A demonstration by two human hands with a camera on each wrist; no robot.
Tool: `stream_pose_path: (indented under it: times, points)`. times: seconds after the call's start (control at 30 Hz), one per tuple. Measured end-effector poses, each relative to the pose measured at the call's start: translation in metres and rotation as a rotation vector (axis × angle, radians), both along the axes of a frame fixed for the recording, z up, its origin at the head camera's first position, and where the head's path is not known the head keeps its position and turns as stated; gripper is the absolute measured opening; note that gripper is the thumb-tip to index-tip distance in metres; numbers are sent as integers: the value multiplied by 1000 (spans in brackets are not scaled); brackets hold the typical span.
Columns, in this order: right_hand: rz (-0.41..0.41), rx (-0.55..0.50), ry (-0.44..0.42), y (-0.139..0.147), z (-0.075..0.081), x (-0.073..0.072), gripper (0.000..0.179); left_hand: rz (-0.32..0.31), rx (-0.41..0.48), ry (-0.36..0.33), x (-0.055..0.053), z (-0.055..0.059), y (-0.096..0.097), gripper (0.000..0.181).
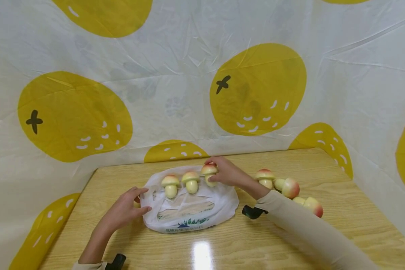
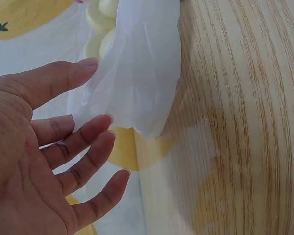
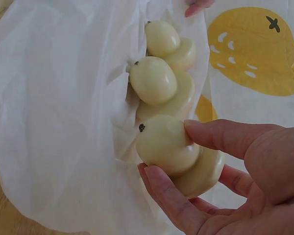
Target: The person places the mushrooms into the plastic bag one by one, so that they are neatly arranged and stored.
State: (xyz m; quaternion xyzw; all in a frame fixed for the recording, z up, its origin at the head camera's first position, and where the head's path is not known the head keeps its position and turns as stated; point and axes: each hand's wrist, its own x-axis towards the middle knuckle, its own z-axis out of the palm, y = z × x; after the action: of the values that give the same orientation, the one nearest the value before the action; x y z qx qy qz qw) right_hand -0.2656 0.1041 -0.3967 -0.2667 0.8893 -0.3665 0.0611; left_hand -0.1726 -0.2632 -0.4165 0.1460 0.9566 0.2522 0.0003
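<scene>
A white plastic bag (image 1: pixel 227 200) with green and blue print lies flat on the table. Two artificial mushrooms (image 1: pixel 171 186) with pale stems and reddish caps rest on it side by side. My right hand (image 1: pixel 224 171) grips a third mushroom (image 3: pixel 169 144) at the right end of that row, thumb on one side and fingers on the other. At the bag's left edge is my left hand (image 1: pixel 126 206), its fingers spread and loosely bent. The left wrist view shows the bag's edge (image 2: pixel 137 83) lying against the index and middle fingers, with the thumb apart from them.
Several more mushrooms (image 1: pixel 290 187) lie in a loose cluster on the wooden table (image 1: pixel 243 243), to the right of the bag and beyond the right forearm. A white cloth (image 1: pixel 175 97) printed with yellow fruit hangs behind the table and along its sides.
</scene>
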Motion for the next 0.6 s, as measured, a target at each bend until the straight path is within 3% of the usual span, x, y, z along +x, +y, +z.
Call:
stream_pose_path:
  times: [0.6]
  points:
    - [-41,58,19,-10,-16,-2,54,11,-6,-10,0,1,2,63]
